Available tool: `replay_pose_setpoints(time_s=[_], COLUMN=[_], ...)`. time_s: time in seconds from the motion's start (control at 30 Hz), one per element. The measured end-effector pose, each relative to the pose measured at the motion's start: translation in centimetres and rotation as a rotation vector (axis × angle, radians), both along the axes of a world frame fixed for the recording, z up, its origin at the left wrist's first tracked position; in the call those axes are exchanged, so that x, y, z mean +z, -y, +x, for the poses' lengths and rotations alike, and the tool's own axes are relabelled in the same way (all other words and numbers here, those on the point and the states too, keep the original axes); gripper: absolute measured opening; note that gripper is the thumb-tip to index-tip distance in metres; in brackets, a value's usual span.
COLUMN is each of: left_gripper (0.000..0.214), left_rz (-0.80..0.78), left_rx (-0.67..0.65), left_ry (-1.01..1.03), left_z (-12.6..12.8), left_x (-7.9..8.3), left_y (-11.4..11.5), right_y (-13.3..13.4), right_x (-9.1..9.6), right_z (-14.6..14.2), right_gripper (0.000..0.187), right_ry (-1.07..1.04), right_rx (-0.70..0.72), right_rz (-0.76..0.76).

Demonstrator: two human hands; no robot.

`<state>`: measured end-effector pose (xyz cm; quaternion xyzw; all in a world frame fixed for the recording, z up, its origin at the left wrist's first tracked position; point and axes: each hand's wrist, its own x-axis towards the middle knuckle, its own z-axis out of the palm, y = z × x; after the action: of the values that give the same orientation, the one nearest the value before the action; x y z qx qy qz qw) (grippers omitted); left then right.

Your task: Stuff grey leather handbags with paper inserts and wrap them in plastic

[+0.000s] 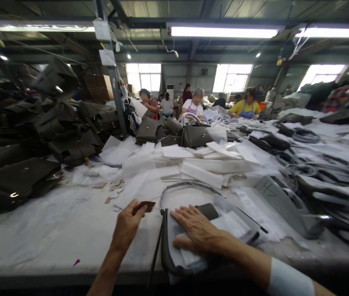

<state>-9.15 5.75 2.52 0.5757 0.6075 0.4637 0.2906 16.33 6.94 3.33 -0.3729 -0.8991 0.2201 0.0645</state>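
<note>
A heap of dark handbags [54, 127] fills the left of the worktop [38, 234]. Near the front edge, the left hand [127, 226] pinches a small brown leather tab [145, 205] between thumb and fingers. Just beside it, the right hand [197, 230] lies flat, fingers spread wide, pressing white paper on a grey handbag [168, 255] whose handle [186, 187] arcs behind. Stacked white paper sheets [202, 164] lie beyond, with grey bags [316, 185] at right.

Bright ceiling tubes [223, 32] and windows glare; edges bend, dim.

The right hand [197, 230] hides much of the handbag [174, 246] beneath.
</note>
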Motion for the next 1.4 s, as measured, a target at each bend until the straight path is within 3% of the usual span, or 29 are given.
replay_pose_setpoints(time_s=[0.1,0.2,0.3,0.47,0.57,0.7,0.87,1.0,1.1,1.27,1.4], left_gripper=[0.030,0.028,0.025,0.025,0.044,0.041,0.031,0.018,0.017,0.017,0.014], left_rz=[-0.084,-0.175,-0.228,-0.305,-0.205,-0.138,-0.135,-0.166,-0.166,-0.140,-0.120], left_rx=[0.086,-0.013,-0.060,-0.037,-0.037,-0.079,-0.165,-0.182,-0.194,-0.225,-0.276], left_ry=[-0.121,-0.245,-0.354,-0.572,-0.648,-0.691,-0.758,-0.818,-0.849,-0.861,-0.850], left_z=[-2.1,-3.4,-4.2,-4.4,-2.4,2.4,7.7,9.0,9.0,9.3,9.6], left_x=[-0.7,-1.9,-2.5,-1.3,0.5,1.7,0.0,-1.4,-1.7,-1.9,-2.0], left_y=[-0.2,-0.2,-0.2,-1.0,-2.4,-5.5,-9.0,-10.5,-11.0,-11.1,-10.7], right_y=[-0.2,-1.3,-2.9,-3.8,-3.2,-2.6,-1.4,-1.0,-2.9,-9.4,-13.7], right_x=[0.8,1.9,2.3,1.1,0.4,0.1,-0.1,0.7,1.6,1.3,-0.3], right_z=[-0.2,0.2,1.5,4.1,4.6,4.4,5.0,5.8,5.6,3.4,1.8], right_gripper=[0.083,0.081,0.068,0.053,0.054,0.053,0.051,0.050,0.052,0.061,0.024], right_ry=[-0.008,-0.013,0.001,0.124,0.118,0.146,0.127,0.103,0.063,0.135,0.293], right_rx=[-0.026,-0.060,-0.133,-0.229,-0.261,-0.311,-0.329,-0.324,-0.334,-0.297,-0.263], right_rz=[-0.012,-0.061,0.011,0.048,0.051,0.042,0.029,-0.045,-0.006,0.198,0.205])
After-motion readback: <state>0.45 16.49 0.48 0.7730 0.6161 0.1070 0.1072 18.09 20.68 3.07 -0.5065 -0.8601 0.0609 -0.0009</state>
